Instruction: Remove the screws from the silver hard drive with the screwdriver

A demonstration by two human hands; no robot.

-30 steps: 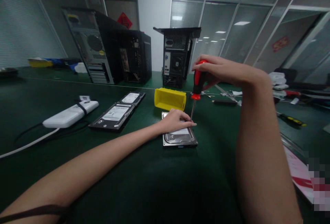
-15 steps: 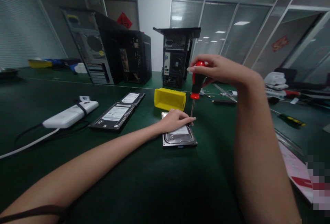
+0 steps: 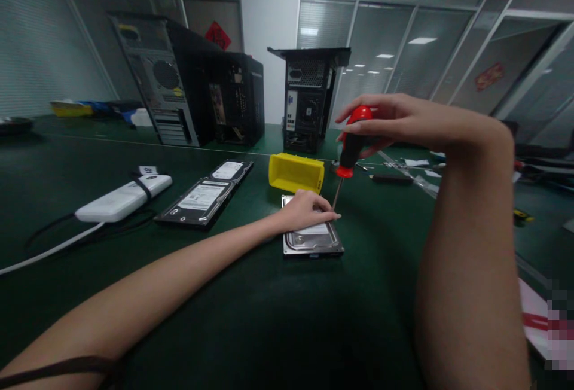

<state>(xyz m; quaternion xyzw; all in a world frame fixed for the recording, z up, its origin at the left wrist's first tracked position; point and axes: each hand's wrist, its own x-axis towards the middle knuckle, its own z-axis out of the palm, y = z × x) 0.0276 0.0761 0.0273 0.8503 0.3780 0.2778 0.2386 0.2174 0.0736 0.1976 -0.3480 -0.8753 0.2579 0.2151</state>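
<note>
A silver hard drive (image 3: 313, 245) lies flat on the green table in front of me. My left hand (image 3: 305, 209) rests on its far part, fingers closed near its right edge; whether they pinch anything is hidden. My right hand (image 3: 381, 121) is wrapped round the handle of a red and black screwdriver (image 3: 352, 148), which leans to the right. The shaft runs down to the drive's right edge, beside my left fingertips, and the tip itself is hidden. Just behind the drive stands a yellow bin (image 3: 296, 173) with its opening towards me.
Two more hard drives (image 3: 200, 196) and a white power strip (image 3: 123, 200) lie to the left. Computer cases (image 3: 192, 79) stand at the back left, another case (image 3: 307, 97) behind the bin. Tools and scraps lie at the right, with a black pen-like object (image 3: 391, 179).
My right hand and forearm have shifted to the right, and the screwdriver has gone from nearly upright to tilted right. My left hand stays on the drive.
</note>
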